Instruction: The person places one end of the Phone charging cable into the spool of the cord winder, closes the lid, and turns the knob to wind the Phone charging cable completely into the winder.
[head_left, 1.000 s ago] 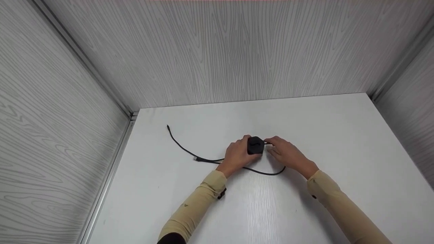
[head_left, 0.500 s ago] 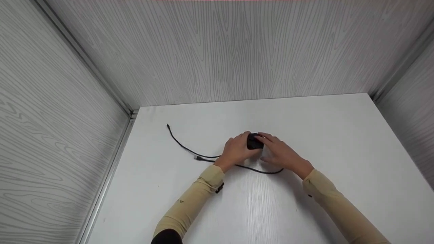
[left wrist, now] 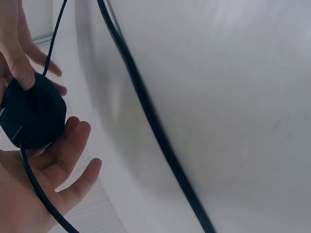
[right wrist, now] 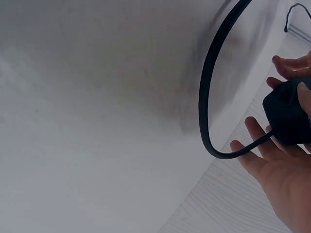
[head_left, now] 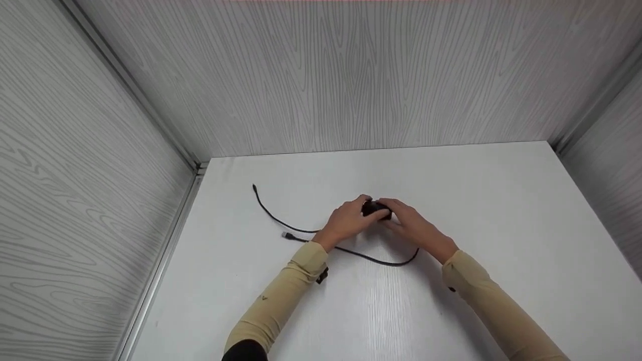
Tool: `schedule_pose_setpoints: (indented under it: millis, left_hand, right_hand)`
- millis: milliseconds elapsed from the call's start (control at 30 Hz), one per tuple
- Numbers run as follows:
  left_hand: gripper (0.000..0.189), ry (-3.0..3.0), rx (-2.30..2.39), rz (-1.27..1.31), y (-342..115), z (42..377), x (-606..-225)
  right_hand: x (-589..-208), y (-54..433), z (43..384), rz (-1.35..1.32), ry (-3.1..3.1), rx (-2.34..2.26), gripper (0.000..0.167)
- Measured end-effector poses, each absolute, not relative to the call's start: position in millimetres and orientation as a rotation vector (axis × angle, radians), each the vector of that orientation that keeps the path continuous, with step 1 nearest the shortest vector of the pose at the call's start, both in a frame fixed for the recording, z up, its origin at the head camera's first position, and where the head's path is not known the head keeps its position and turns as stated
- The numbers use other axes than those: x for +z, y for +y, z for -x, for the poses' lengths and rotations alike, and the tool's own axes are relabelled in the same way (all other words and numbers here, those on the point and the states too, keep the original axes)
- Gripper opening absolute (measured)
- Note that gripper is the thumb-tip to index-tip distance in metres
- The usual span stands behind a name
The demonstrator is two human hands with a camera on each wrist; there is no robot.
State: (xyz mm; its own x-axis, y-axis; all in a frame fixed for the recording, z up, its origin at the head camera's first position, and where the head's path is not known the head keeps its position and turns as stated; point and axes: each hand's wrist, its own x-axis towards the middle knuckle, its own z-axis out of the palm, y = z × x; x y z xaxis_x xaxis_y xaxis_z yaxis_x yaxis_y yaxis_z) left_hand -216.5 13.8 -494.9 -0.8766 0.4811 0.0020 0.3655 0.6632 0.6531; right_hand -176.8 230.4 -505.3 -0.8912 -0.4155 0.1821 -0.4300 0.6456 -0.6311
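Note:
A small black hexagonal block [head_left: 375, 207] is held between both hands above the white table. My left hand [head_left: 347, 220] grips its left side, the thumb across the near face. My right hand [head_left: 420, 229] holds the right side with its fingers around the edge. In the left wrist view the block [left wrist: 36, 114] has one ribbed patch on its side. A black cable [right wrist: 208, 92] leaves the block by the right hand's fingers and loops away. On the table the cable [head_left: 373, 259] runs left under the left forearm. Much of the block is hidden by fingers.
A silver-tipped plug [head_left: 287, 235] lies left of the hands. Farther back left, a second cable end [head_left: 255, 189] with a small black tip rests on the white table [head_left: 476, 190]. Wood-grain panels [head_left: 321, 75] stand behind and at both sides.
My right hand has moved from the cable beside the block onto the block itself. The block has tilted and is more covered. The silver-tipped plug has shifted slightly left.

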Motion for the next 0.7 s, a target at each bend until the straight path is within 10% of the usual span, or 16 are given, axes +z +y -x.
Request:
schedule_pose_setpoints:
  millis: [700]
  left_hand:
    - [0.035, 2.984, 0.106, -1.581, -7.5, 132.1, -531.5]
  right_hand:
    - [-513.2, 251.1, 185.0, -0.237, -2.749, 1.594, 0.055]
